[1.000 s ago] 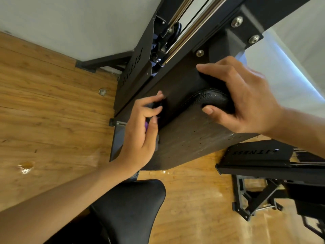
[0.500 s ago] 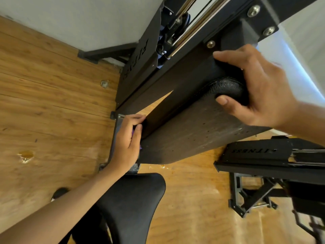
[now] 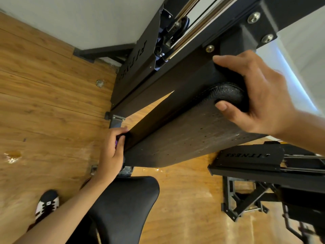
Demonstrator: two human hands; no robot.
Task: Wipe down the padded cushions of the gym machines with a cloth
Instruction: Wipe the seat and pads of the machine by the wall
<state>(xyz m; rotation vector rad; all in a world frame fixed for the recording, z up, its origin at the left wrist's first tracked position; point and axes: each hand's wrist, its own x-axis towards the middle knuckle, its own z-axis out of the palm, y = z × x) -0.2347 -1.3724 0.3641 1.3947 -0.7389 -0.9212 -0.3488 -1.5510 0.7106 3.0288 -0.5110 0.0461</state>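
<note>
A long black back pad [image 3: 179, 138] of a gym machine slants across the middle of the view. My right hand [image 3: 253, 95] grips its rounded upper end, fingers over the top and thumb below. My left hand [image 3: 112, 152] is curled round a purple cloth [image 3: 116, 142], mostly hidden in the fingers, and holds it against the pad's lower left edge. A black padded seat [image 3: 123, 206] lies below, under my left forearm.
The machine's black frame [image 3: 137, 71] with cables and a pulley rises behind the pad. Another black machine part marked FITNESS [image 3: 246, 157] stands at the right. Wooden floor [image 3: 44, 103] spreads left, with a black-and-white shoe [image 3: 46, 203] at lower left.
My left hand with the cloth has slid down along the pad's left edge towards its lower end. My right hand has kept its grip on the upper end.
</note>
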